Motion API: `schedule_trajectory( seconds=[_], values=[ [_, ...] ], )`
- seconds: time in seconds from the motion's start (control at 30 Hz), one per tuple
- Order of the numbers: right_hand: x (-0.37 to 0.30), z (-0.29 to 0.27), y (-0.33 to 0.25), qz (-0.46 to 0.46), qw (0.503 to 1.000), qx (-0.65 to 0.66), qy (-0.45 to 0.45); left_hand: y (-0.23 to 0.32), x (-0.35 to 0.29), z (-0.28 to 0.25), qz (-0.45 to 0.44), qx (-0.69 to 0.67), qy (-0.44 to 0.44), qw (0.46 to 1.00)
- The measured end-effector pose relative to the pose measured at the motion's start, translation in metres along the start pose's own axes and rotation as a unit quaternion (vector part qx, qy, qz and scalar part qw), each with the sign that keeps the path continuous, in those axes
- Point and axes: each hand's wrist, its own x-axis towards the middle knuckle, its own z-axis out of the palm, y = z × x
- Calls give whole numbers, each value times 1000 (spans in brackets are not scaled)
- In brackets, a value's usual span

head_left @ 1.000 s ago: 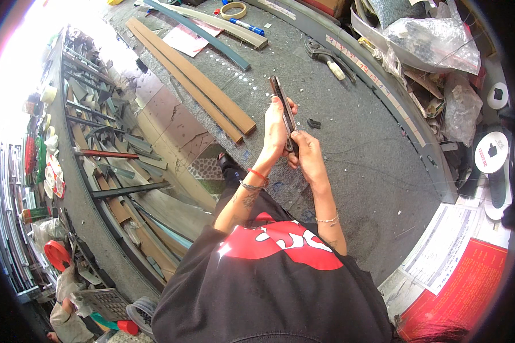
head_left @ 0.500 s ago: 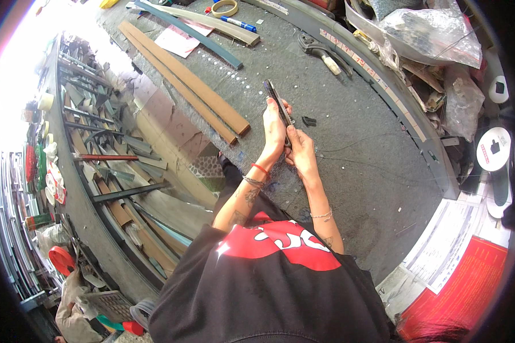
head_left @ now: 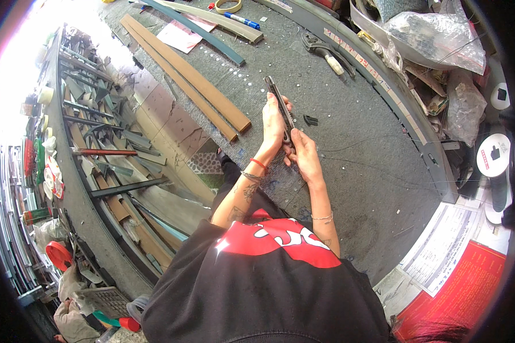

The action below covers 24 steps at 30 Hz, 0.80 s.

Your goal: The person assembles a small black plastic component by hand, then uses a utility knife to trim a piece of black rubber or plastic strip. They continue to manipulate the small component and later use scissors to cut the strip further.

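Fingers (head_left: 276, 106) of both hands gripping dark strip (head_left: 274, 94), lower end hidden

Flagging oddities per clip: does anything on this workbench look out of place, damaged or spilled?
Nothing looks damaged or spilled. Both hands, left hand and right hand, hold a narrow dark strip over the grey bench. A small dark piece lies loose beside them, and the crumpled plastic bags at the bench's far edge are cluttered.

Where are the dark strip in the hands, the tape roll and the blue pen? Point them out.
dark strip (head_left: 273, 91), head view, upper part above the left hand
tape roll (head_left: 228, 5), head view, yellow rim
blue pen (head_left: 241, 20), head view, barrel middle
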Motion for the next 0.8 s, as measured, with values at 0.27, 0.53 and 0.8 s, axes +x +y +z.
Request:
schedule_trajectory(
  seconds=[0.27,0.53,0.8],
  values=[
    [5,3,3,28,998,-24,45,0,-7,-5,29,-31,8,999],
    [13,12,-5,42,983,-166,63,1,-9,-10,49,-22,-9,999],
    [10,17,1,28,985,-143,95,4,-7,-13,-17,-85,2,996]
  ],
)
